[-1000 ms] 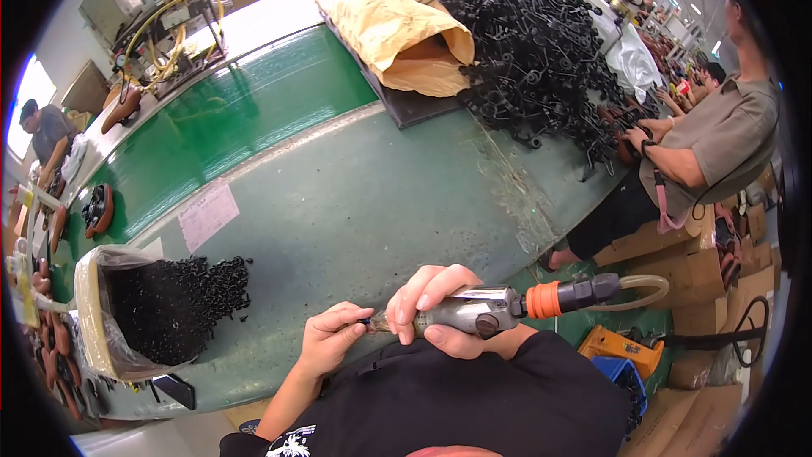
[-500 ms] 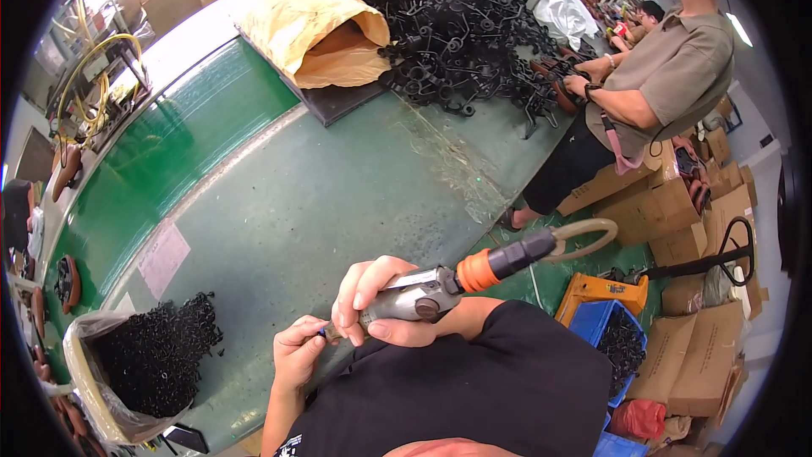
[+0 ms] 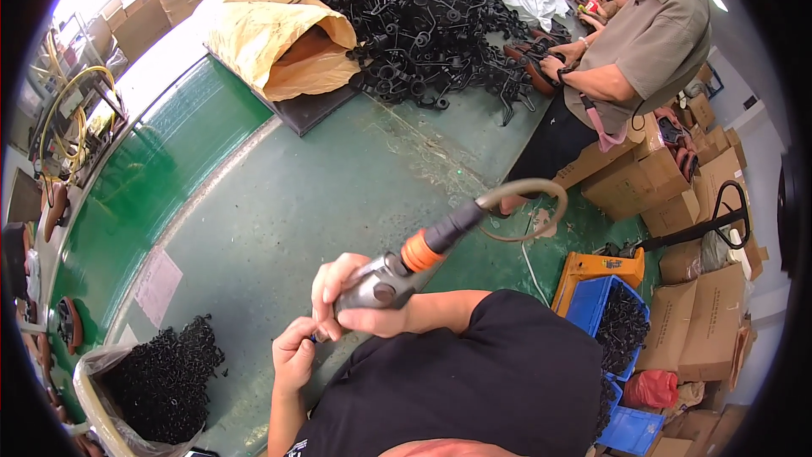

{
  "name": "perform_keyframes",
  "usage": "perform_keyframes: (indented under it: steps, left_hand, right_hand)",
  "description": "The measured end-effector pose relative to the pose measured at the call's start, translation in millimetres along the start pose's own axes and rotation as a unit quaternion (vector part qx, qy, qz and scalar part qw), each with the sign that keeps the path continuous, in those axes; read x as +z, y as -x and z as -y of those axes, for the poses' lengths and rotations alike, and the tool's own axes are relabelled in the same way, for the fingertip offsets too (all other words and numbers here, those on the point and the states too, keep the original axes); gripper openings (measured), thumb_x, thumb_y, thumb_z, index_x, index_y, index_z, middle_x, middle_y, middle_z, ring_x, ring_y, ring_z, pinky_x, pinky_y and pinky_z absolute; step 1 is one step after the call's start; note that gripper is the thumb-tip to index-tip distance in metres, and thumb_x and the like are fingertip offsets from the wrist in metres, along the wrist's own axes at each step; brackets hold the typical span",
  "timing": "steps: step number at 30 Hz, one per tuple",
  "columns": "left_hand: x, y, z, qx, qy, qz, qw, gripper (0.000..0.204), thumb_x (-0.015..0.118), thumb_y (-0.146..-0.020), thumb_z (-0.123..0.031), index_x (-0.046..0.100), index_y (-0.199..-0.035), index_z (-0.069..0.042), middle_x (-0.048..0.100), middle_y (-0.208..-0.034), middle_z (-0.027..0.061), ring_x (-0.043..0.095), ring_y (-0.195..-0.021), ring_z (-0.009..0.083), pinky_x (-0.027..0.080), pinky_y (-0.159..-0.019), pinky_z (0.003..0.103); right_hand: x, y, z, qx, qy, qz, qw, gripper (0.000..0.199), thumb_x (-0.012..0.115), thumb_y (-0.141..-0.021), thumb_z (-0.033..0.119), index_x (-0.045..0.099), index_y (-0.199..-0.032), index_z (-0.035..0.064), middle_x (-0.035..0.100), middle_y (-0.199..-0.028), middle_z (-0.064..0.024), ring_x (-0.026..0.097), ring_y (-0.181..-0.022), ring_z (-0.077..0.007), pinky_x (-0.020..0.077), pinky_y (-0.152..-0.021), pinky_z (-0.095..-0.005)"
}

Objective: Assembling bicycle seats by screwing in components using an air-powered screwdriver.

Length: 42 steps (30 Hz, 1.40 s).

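Observation:
My right hand [image 3: 376,322] is wrapped round a silver air-powered hand tool [image 3: 370,292] with an orange collar [image 3: 418,251]. A black coupling [image 3: 454,225] joins it to a grey-brown hose [image 3: 554,190] that loops up at the far right of the tool. The tool's front end points down and left toward my left hand [image 3: 293,360], whose thumb and fingers are pinched together at it. A bit of blue shows between the two hands. What the left fingers grip is too small and covered to name.
A lined bin [image 3: 91,393] spills small black parts [image 3: 169,381] at the lower left. Across the green table [image 3: 279,203] lie a tan sack [image 3: 275,34] and a heap of black hooked parts [image 3: 414,17]. A co-worker [image 3: 651,42] handles brown-black pieces at the right, near blue crates [image 3: 592,305].
The tool has swung to a steeper tilt and shifted left, bringing my right hand closer to my left. The hose loop has moved left and up. The whole view has shifted slightly.

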State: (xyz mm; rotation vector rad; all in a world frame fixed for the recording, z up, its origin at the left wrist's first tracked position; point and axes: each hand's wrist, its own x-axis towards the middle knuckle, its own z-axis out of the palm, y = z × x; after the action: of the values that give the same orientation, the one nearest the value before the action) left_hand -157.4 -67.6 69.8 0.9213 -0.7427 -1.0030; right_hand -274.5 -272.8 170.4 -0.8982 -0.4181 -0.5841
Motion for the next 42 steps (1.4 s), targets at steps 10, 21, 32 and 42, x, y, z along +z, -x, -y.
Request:
perform_keyframes:
  steps: [10, 21, 32, 42]
  left_hand:
    - [-52, 2, 30, 0.095, -0.298, -0.259, 0.914, 0.016, 0.059, -0.111, -0.001, 0.067, -0.122, 0.006, 0.063, -0.118, 0.0081, 0.065, -0.104, 0.0157, 0.056, -0.096, 0.030]
    - [-47, -3, 32, 0.092, -0.491, -0.248, 0.830, 0.014, 0.066, -0.106, -0.004, 0.069, -0.116, 0.006, 0.068, -0.109, 0.0119, 0.063, -0.097, 0.0246, 0.053, -0.089, 0.037]
    - [-42, -6, 27, 0.118, -0.491, -0.237, 0.830, 0.013, 0.066, -0.106, -0.003, 0.069, -0.115, 0.005, 0.068, -0.107, 0.0118, 0.063, -0.095, 0.0234, 0.052, -0.085, 0.035]
    - [-38, -9, 24, 0.119, -0.485, -0.252, 0.829, 0.012, 0.070, -0.103, -0.003, 0.070, -0.112, 0.004, 0.066, -0.102, 0.0098, 0.061, -0.084, 0.0183, 0.052, -0.078, 0.030]
  right_hand:
    - [-79, 13, -64, 0.130, -0.094, -0.311, 0.937, 0.013, 0.064, -0.098, 0.009, 0.061, -0.110, 0.0050, 0.072, -0.093, -0.0145, 0.070, -0.069, -0.0246, 0.0591, -0.068, -0.0442]
    - [-98, 29, -99, 0.193, -0.148, -0.395, 0.886, 0.014, 0.067, -0.098, 0.014, 0.060, -0.109, 0.0088, 0.071, -0.091, -0.0112, 0.071, -0.068, -0.0219, 0.0608, -0.065, -0.0425]
    - [-95, 27, -101, 0.190, -0.120, -0.388, 0.894, 0.018, 0.067, -0.097, 0.015, 0.058, -0.110, 0.0077, 0.070, -0.087, -0.0117, 0.070, -0.063, -0.0210, 0.0600, -0.061, -0.0415]
    - [-103, 35, -103, 0.184, -0.126, -0.365, 0.904, 0.012, 0.065, -0.101, 0.012, 0.061, -0.112, 0.0086, 0.073, -0.092, -0.0122, 0.074, -0.071, -0.0251, 0.0610, -0.069, -0.0435]
